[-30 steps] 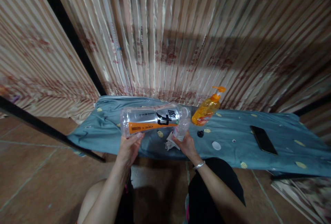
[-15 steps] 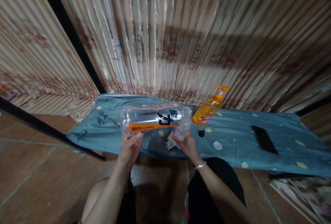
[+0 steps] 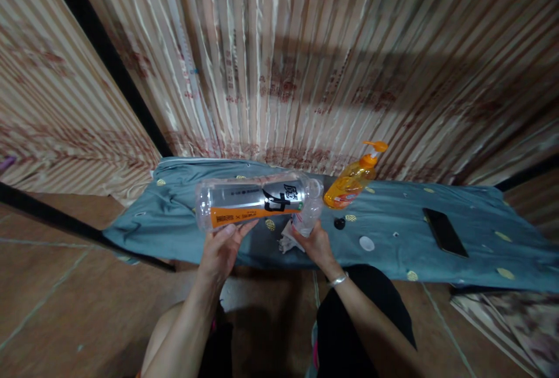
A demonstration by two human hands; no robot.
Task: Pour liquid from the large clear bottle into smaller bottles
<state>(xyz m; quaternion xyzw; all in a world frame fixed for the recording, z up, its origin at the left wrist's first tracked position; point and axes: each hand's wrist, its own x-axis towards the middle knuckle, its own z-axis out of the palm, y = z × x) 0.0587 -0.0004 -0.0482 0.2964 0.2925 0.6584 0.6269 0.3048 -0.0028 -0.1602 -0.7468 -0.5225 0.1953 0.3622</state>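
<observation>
My left hand (image 3: 223, 251) supports a large clear plastic bottle (image 3: 251, 198) with a silver and orange label, its thumb and fingers at the lower side near the base. The bottle lies sideways with its neck pointing right. A smaller clear bottle (image 3: 309, 212) is gripped low down by my right hand (image 3: 319, 246), its top by the large bottle's mouth; whether the two touch I cannot tell. Beside my right fingers is a crumpled whitish tissue or cloth (image 3: 288, 242), partly hidden. An orange pump bottle (image 3: 349, 184) stands just beyond, to the right.
A blue-green patterned cloth (image 3: 393, 209) covers the narrow bench surface. On it lie a black cap (image 3: 339, 223), a white round disc (image 3: 367, 243) and a dark phone (image 3: 445, 232). Behind hangs a striped curtain (image 3: 305, 75); a black pole (image 3: 105, 55) slants at left.
The large bottle has shifted slightly left along with my left hand, whose fingers now reach further along its underside. My right hand and the small bottle have hardly moved.
</observation>
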